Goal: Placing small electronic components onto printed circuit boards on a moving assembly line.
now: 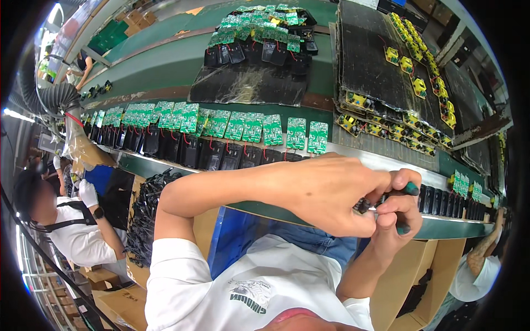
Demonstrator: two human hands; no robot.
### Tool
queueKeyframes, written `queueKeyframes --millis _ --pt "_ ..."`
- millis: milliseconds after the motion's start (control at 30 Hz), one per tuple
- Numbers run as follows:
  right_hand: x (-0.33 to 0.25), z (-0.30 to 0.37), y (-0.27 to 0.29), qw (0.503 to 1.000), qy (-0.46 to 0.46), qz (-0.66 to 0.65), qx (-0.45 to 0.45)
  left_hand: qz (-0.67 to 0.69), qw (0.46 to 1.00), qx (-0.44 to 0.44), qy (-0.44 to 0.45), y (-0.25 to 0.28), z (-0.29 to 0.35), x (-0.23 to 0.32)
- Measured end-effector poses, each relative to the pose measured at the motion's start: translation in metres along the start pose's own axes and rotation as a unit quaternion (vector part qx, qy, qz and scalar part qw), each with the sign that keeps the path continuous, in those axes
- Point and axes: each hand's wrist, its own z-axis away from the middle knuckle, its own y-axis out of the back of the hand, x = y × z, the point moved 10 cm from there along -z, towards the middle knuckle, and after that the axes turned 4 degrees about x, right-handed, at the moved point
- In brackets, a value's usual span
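White-flecked green boards [234, 124], black cases [190, 153], thin red wires [227, 146].
In the hands [337, 193], the tool [411, 188] shows dark green handles and a silvery tip; the small part [361, 206] is black. The counter [157, 74] is deep green, the mat [221, 83] black with pale streaks, the blocky components [419, 87] yellow, the bin [229, 237] blue, the carton [395, 276] brown, the wearer's shirt [298, 267] white with a dark print.

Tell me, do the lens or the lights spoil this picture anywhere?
In the head view, the long green worktable curves from fisheye distortion; at that view's left, a white tube light is washed out; there too, pale streaks on the flat black sheet may be glare or scuffing; same view, the bare left hand and bare right hand look fairly sharp.
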Motion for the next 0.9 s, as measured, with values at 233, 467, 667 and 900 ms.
queueKeyframes --millis 233,467,667,900 --pt "0.033 0.02 0.015 0.988 -0.134 -0.07 0.022 -0.05 0.996 0.044 -0.052 -0.001 0.002 0.004" --pt "0.044 0.022 -0.001 0.95 -0.228 -0.204 0.066 -0.324 0.854 0.28 -0.297 -0.012 0.023 0.033" --pt "0.035 0.016 0.006 0.985 -0.108 -0.12 0.053 -0.248 0.888 0.285 -0.263 -0.008 0.025 0.025" --pt "0.05 0.015 -0.016 0.92 -0.188 -0.345 -0.005 -0.031 0.902 0.345 -0.258 0.008 0.03 0.011"
